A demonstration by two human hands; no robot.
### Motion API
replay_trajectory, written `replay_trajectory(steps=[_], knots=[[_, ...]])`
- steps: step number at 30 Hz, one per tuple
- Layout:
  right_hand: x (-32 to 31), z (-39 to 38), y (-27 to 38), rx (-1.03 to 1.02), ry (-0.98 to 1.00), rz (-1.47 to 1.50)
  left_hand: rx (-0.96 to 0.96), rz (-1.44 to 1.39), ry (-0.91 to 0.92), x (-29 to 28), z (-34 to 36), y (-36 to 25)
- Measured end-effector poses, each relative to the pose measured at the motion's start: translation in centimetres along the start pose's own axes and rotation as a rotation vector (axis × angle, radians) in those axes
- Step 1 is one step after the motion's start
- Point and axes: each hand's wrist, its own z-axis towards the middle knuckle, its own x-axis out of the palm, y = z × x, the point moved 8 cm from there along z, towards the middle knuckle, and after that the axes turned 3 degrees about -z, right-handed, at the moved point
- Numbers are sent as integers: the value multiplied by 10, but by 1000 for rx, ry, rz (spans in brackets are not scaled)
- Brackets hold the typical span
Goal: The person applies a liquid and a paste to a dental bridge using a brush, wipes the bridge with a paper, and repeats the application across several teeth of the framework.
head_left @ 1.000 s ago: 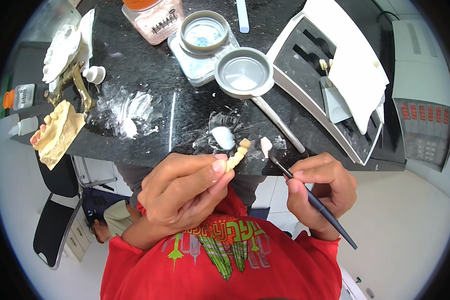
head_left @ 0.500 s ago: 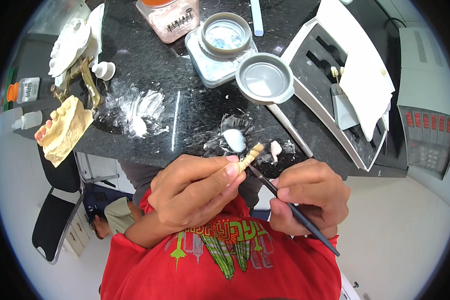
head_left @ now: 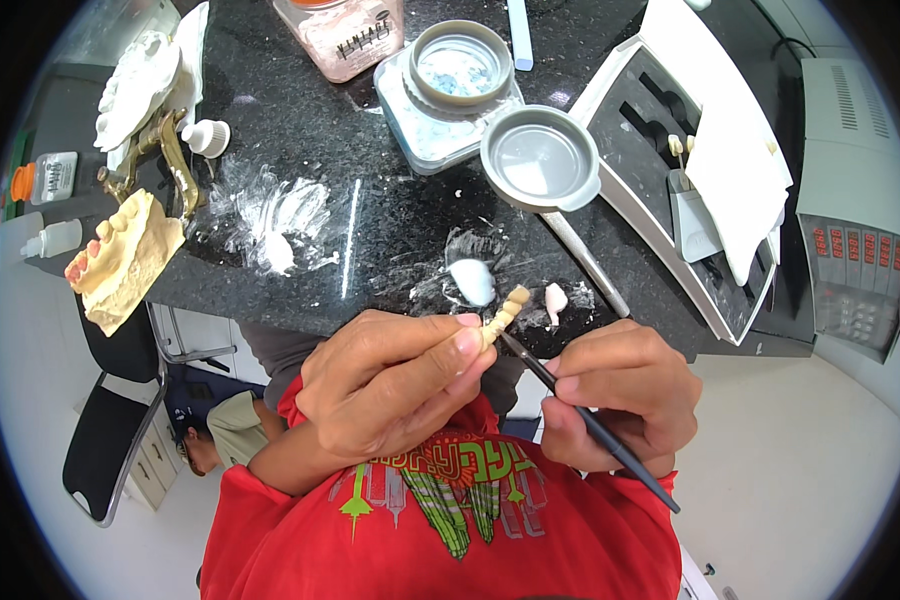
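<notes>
Between the thumb and fingers of my left hand is a small yellowish dental bridge, a row of joined tooth shapes whose lower end my fingertips hide. My right hand grips a slim dark brush like a pen. Its tip meets or nearly meets the side of the bridge; I cannot tell which. Just beyond my hands, a pale blue mound of paste and a smaller pinkish lump lie on the black speckled countertop.
At the left stand a plaster tooth model and a brass articulator. White powder is smeared nearby. A jar of pink powder, an opened blue powder jar, its grey lid and a white case sit farther back.
The view has shifted very slightly. Both hands keep almost the same pose, with the brush tip still at the side of the bridge.
</notes>
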Motion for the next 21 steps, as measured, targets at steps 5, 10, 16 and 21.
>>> replay_trajectory(steps=[5, 10, 16, 21], knots=[[0, -1, -1, 14, 10, -2, -8, 3, -1, 1, 0, 0], [0, -1, 0, 1, 1, 16, 4, 7, -5, 0, -1, 0], [2, 1, 0, 4, 9, -9, 26, 16, 3, 1, -3, -1], [1, 0, -1, 6, 5, 5, 43, 15, 30, 1, -4, -1]])
